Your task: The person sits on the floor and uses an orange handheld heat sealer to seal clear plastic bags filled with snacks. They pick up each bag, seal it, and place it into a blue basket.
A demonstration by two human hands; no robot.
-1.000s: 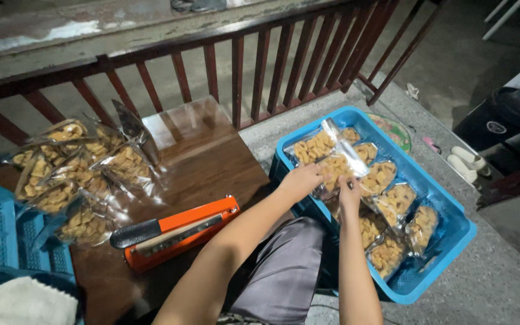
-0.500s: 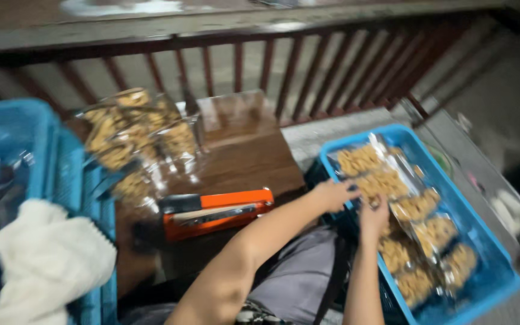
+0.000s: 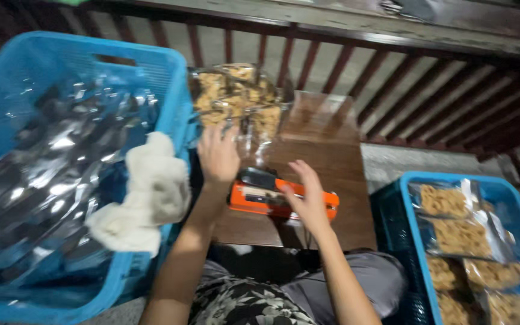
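My left hand (image 3: 217, 155) hovers with fingers spread over the brown wooden table (image 3: 326, 150), just in front of a pile of clear bags of golden snacks (image 3: 236, 99). An orange and black bag sealer (image 3: 278, 195) lies across the table's near edge. My right hand (image 3: 306, 192) rests over its middle, fingers apart, holding nothing that I can see. The frame is blurred by motion.
A large blue basket (image 3: 121, 66) on the left holds shiny clear bags (image 3: 49, 174), with a white cloth (image 3: 148, 195) draped over its rim. A blue tray (image 3: 413, 241) with sealed snack bags (image 3: 458, 235) sits at the lower right. A dark red railing (image 3: 332, 57) runs behind the table.
My view has swung left. Both hands have left the blue tray on the right and moved to the table, the right one over the sealer, the left one by the snack pile.
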